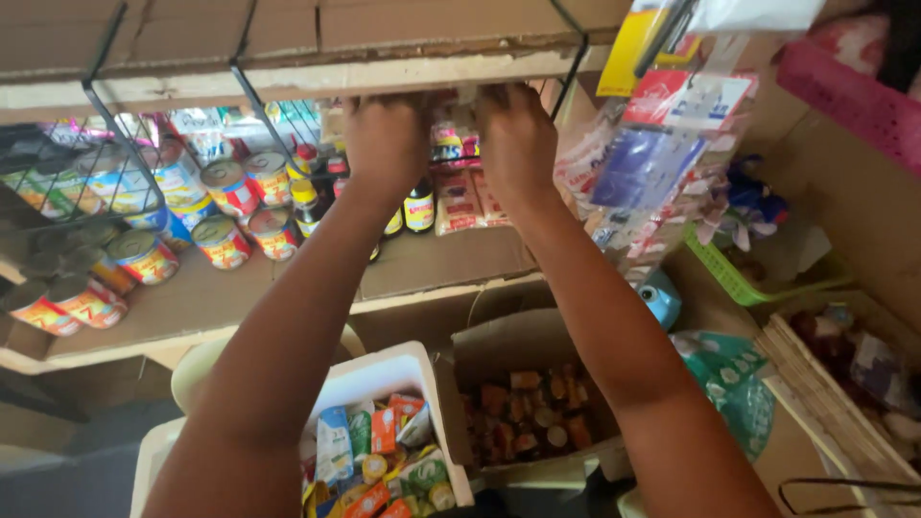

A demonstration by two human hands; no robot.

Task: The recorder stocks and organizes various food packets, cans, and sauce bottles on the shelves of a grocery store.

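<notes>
Both my arms reach up to the underside of a wooden shelf (pixel 288 82). My left hand (pixel 386 139) and my right hand (pixel 518 139) are side by side, fingers curled up at the shelf edge around hanging strips of small sachets (pixel 451 144). The fingertips are hidden by the shelf board, so what they grip is unclear. Below the hands stand small dark bottles (pixel 418 206) and red sachet packs (pixel 460 201) on a lower shelf.
Stacked tins (pixel 230 216) fill the lower shelf at left, behind a black wire rack (pixel 106 163). Hanging packets (pixel 662 144) dangle at right. Below are a white box of small packets (pixel 384 441), a cardboard box (pixel 528 412), a green basket (pixel 720 273).
</notes>
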